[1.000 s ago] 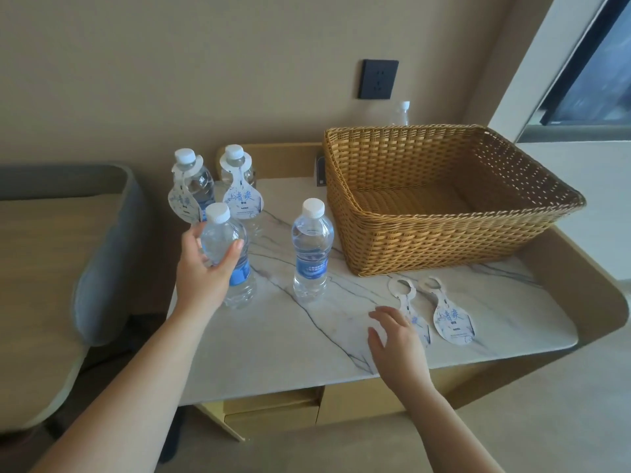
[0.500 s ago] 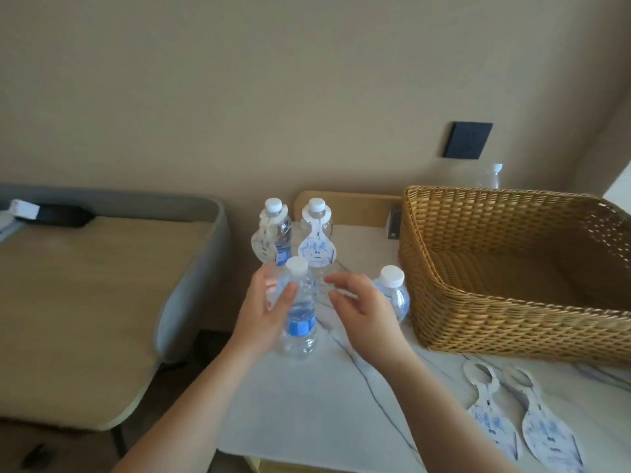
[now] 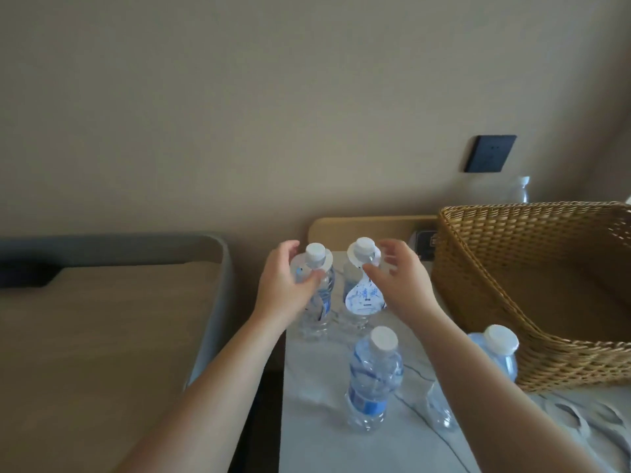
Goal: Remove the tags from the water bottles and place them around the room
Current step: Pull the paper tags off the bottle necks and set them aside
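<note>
Two tagged water bottles stand at the back of the marble table (image 3: 324, 448). My left hand (image 3: 285, 288) grips the left tagged bottle (image 3: 316, 291) around its upper body, thumb in front. Beside the right tagged bottle (image 3: 362, 254) is my right hand (image 3: 399, 281), fingers spread and loosely bent, a fingertip touching its white and blue tag (image 3: 362, 298). Nearer me stand two untagged bottles, one in the middle (image 3: 374, 380) and one (image 3: 495, 349) partly behind my right forearm. Two removed tags (image 3: 580, 418) lie at the lower right.
A large wicker basket (image 3: 532, 278) fills the table's right side. A black wall socket (image 3: 490, 153) is above it, with another bottle (image 3: 520, 189) behind the basket. A bed or couch (image 3: 102, 336) with a grey rim lies left of the table.
Both hands left the front bottle, which stands free now, and reached back to the two tagged bottles. My left hand took hold of the left one. The view tilted further left and forward.
</note>
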Demonstrator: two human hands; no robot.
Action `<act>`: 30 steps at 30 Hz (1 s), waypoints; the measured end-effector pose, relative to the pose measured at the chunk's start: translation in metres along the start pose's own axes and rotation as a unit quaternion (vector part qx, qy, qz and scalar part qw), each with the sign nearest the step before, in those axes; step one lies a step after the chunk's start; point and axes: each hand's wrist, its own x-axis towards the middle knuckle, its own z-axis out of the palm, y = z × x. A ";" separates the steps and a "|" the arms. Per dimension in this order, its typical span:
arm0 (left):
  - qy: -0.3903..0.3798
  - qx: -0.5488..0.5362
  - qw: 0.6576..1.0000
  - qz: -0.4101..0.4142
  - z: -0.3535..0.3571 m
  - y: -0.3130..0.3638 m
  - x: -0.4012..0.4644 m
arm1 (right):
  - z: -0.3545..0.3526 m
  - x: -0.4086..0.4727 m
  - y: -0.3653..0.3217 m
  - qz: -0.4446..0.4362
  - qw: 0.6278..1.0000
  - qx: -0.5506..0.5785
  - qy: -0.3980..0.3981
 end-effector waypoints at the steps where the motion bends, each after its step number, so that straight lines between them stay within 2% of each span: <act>1: -0.029 0.002 0.999 -0.019 0.005 -0.001 0.007 | 0.004 0.005 -0.003 -0.013 1.000 -0.015 0.005; 4: -0.091 -0.008 0.994 -0.058 0.018 -0.006 0.019 | 0.013 0.016 -0.011 -0.048 0.997 -0.063 0.005; 6: -0.101 -0.015 0.993 -0.056 0.022 -0.009 0.019 | 0.018 0.020 -0.014 -0.058 0.995 -0.078 -0.001; 10: -0.067 -0.024 0.996 -0.050 0.023 -0.008 0.013 | 0.020 0.028 -0.017 -0.051 0.992 -0.118 -0.020; 16: 0.035 -0.019 0.996 -0.082 0.035 0.004 -0.002 | 0.012 0.038 -0.017 -0.066 0.988 -0.132 -0.050; 20: 0.009 -0.034 0.996 -0.080 0.032 0.006 -0.003 | 0.003 0.039 -0.016 -0.077 0.983 -0.140 -0.089; 22: 0.030 -0.027 0.998 -0.041 0.024 0.012 -0.006 | -0.002 0.039 -0.016 -0.081 0.981 -0.141 -0.104; 26: 0.125 0.003 0.981 0.148 0.007 0.036 -0.010 | -0.013 0.041 -0.017 -0.075 0.976 -0.153 -0.139; 28: 0.104 0.001 0.972 0.212 0.005 0.047 -0.011 | -0.020 0.045 -0.016 -0.049 0.970 -0.168 -0.168; 30: 0.040 -0.017 0.974 0.223 0.009 0.055 -0.012 | -0.027 0.049 -0.014 -0.026 0.960 -0.195 -0.201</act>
